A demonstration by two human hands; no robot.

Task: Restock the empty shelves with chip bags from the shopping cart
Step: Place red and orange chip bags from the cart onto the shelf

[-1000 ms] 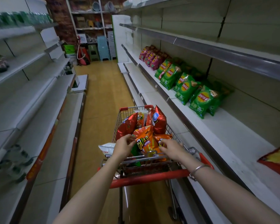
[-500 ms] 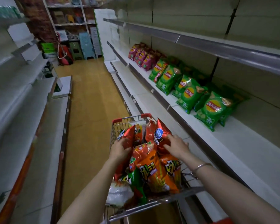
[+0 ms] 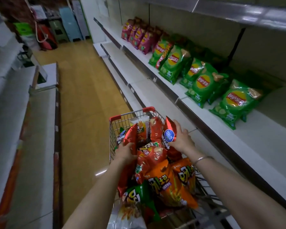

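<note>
A shiny red foil chip bag with a round blue logo (image 3: 169, 135) is held upright at the right side of the red-trimmed wire shopping cart (image 3: 132, 113), gripped from behind by the right hand (image 3: 182, 140). A second red foil bag (image 3: 130, 135) at the cart's left is clasped at its lower end by the left hand (image 3: 125, 152), beyond piled orange snack bags (image 3: 165, 184). Green crisp bags (image 3: 203, 86) are lined along the white shelf (image 3: 262, 138) beside the cart.

Both forearms reach toward twelve o'clock. The left hand (image 3: 125, 152) grips a shiny red foil chip bag (image 3: 130, 134) at eleven; the right hand (image 3: 180, 140) clasps a blue-labelled red foil bag (image 3: 169, 135) at one.
</note>
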